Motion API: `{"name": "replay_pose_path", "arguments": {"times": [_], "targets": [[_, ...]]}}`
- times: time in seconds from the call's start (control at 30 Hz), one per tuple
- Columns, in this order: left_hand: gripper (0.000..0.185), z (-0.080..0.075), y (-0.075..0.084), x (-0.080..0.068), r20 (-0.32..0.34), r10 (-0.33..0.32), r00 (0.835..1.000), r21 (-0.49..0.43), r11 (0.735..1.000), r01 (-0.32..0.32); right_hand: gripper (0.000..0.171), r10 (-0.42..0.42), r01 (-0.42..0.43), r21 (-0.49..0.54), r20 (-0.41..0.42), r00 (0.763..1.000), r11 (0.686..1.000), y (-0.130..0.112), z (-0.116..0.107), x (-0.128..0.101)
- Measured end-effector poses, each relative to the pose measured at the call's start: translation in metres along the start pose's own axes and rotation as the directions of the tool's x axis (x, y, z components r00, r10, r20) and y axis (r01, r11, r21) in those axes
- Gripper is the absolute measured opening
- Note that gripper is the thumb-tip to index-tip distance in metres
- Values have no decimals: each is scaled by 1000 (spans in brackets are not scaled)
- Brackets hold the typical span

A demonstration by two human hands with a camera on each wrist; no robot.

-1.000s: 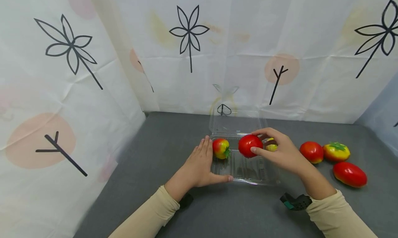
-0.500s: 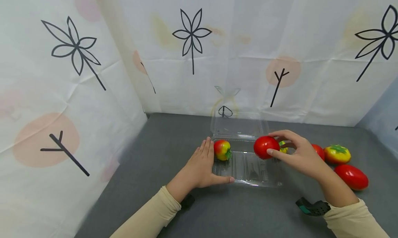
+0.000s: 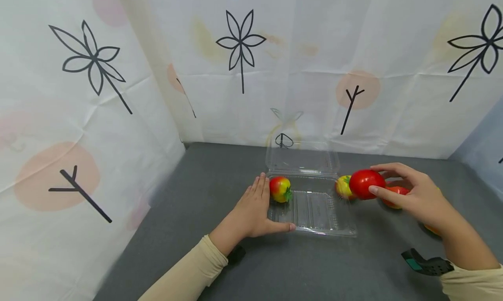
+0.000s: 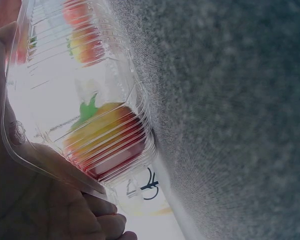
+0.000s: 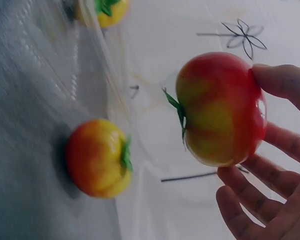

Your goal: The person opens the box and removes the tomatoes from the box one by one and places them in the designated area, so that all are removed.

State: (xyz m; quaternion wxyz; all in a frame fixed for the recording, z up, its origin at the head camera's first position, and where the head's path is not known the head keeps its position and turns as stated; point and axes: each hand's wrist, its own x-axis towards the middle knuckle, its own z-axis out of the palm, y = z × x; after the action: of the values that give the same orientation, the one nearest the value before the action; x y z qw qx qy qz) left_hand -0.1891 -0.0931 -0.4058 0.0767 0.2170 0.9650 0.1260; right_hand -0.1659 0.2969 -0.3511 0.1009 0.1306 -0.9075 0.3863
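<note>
Currently right hand (image 3: 412, 196) is pinching round red tomato (image 3: 366, 184) beside clear plastic clamshell box (image 3: 312, 211), left hand (image 3: 253, 211) flat steadying it, one red-yellow tomato (image 3: 280, 188) inside.

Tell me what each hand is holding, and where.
Right hand grips the round red tomato by its sides; left hand rests flat against the clear plastic clamshell box.

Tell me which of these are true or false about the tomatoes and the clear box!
1. The right hand holds a red tomato in its fingers. True.
2. The clear box has its lid closed. False: the lid stands open at the back.
3. One red-and-yellow tomato lies inside the box. True.
4. The left hand holds a tomato. False: it rests flat against the box's side.
5. The table is green. False: it is grey.
</note>
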Motion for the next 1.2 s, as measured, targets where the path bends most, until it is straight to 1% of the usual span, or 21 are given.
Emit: {"name": "replay_pose_path", "arguments": {"times": [0.13,0.37,0.5,0.73,0.87,1.0,1.2], "targets": [[138,-1,-1,-1,-2,-7,1000,0,1000,7,51,33,-32,-41,17,999,999,7,-10,0],[139,1,-1,0,8,-6,1000,9,1000,6,56,86,-82,-122,30,996,989,20,-18,1],[138,2,-1,1,9,-8,1000,6,1000,8,57,94,-88,-151,37,995,985,25,-21,1],[137,0,-1,0,5,-2,1000,2,1000,2,55,113,-94,-211,79,990,973,36,-29,2],[137,0,-1,0,5,3,1000,2,1000,-3,58,122,-98,-235,90,988,967,43,-35,1],[137,0,-2,0,4,3,1000,4,1000,-3,61,150,-116,-252,120,981,961,47,-39,1],[136,0,-1,1,1,6,1000,-2,1000,-6,58,199,-147,-266,183,963,953,48,-41,0]]}}
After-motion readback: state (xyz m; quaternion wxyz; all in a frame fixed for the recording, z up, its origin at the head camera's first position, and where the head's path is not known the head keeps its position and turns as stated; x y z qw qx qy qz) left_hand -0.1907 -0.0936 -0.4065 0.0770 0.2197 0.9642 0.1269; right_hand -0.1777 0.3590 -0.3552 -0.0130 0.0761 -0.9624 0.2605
